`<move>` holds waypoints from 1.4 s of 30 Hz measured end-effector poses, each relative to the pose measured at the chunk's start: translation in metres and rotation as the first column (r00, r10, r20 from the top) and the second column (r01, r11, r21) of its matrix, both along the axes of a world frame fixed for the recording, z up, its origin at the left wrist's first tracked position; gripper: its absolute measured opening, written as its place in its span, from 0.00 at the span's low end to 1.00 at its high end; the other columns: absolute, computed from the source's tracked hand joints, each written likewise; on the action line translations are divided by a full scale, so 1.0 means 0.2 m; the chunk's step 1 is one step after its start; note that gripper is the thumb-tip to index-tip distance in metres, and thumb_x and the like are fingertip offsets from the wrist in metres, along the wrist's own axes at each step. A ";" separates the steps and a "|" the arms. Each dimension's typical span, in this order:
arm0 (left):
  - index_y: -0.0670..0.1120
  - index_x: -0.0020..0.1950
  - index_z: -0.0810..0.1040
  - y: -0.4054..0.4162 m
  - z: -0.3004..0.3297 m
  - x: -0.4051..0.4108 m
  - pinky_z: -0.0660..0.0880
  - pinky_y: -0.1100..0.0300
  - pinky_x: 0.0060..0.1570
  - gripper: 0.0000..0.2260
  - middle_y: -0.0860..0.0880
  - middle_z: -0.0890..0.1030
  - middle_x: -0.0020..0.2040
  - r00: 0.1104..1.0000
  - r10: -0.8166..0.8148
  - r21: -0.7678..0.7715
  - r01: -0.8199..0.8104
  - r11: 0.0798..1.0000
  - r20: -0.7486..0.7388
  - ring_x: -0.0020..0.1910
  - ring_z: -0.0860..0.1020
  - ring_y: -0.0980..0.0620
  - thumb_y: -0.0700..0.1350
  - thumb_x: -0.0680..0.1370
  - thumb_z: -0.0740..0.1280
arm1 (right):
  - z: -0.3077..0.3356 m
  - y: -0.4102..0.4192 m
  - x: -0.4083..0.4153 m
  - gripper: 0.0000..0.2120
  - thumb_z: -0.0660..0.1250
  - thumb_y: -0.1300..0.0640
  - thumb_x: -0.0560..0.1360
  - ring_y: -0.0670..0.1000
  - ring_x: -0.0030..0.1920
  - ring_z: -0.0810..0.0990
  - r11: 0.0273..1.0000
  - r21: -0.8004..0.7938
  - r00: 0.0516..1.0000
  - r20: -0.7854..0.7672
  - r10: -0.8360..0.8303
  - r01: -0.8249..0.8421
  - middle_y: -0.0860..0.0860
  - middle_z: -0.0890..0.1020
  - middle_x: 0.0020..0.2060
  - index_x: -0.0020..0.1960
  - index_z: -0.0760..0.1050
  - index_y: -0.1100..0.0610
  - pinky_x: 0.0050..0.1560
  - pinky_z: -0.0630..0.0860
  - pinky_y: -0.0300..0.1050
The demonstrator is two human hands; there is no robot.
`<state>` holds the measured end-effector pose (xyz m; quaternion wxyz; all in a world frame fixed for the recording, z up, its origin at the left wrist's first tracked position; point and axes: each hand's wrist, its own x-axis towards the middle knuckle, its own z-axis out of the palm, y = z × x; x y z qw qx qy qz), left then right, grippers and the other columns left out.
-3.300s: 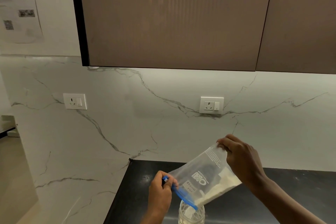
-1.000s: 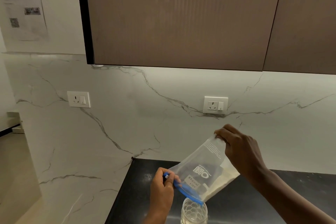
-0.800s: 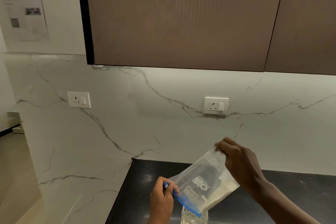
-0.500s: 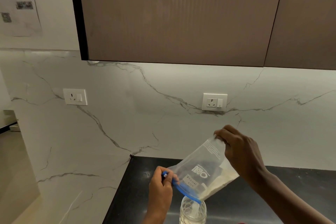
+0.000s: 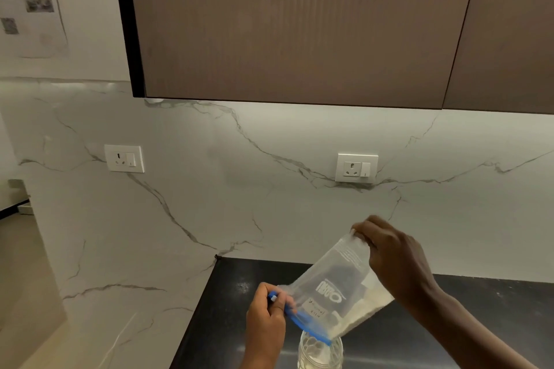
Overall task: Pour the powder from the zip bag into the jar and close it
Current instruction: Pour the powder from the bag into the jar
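A clear zip bag [image 5: 332,293] with a blue zip strip hangs tilted, mouth down, over a clear glass jar [image 5: 320,352] at the bottom edge of the head view. White powder lies along the bag's lower right side. My left hand [image 5: 266,314] pinches the blue zip end at the bag's lower left corner. My right hand [image 5: 392,257] pinches the bag's raised bottom corner. The jar stands open on the black counter [image 5: 227,305]; its lower part is cut off by the frame. No lid is in view.
A white marble backsplash with two wall sockets [image 5: 356,168] [image 5: 124,158] rises behind the counter. Brown wall cabinets [image 5: 299,24] hang overhead. The counter's left end meets a marble side panel [image 5: 129,293].
The bag has stayed tilted over the jar with small up-and-down shifts. Both hands keep their grips. The view has wobbled slightly.
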<state>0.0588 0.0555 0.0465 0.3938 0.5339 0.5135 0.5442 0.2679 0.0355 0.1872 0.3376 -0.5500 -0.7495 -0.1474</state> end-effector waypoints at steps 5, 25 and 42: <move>0.39 0.44 0.74 0.02 -0.01 -0.02 0.81 0.50 0.51 0.05 0.44 0.82 0.36 0.999 -0.002 -0.031 0.003 1.000 0.034 0.39 0.82 0.46 0.37 0.80 0.63 | -0.01 0.01 0.03 0.09 0.72 0.66 0.70 0.44 0.31 0.78 1.000 -0.025 0.999 -0.050 -0.016 0.015 0.45 0.82 0.38 0.44 0.82 0.54 0.32 0.64 0.25; 0.39 0.45 0.74 0.03 0.01 -0.03 0.81 0.49 0.51 0.05 0.43 0.82 0.36 0.998 -0.010 -0.032 0.012 0.999 0.064 0.39 0.82 0.44 0.36 0.80 0.62 | -0.01 -0.01 0.01 0.10 0.74 0.65 0.68 0.46 0.32 0.79 1.000 -0.027 1.000 -0.016 -0.009 0.009 0.46 0.82 0.40 0.47 0.81 0.54 0.31 0.78 0.39; 0.40 0.44 0.73 0.02 0.02 -0.01 0.81 0.55 0.49 0.06 0.42 0.82 0.37 0.999 -0.027 -0.025 0.028 0.999 0.026 0.41 0.81 0.43 0.37 0.80 0.62 | -0.04 -0.03 0.01 0.11 0.74 0.68 0.67 0.47 0.29 0.79 0.999 0.010 0.998 -0.058 -0.033 0.034 0.45 0.82 0.39 0.45 0.82 0.56 0.28 0.76 0.37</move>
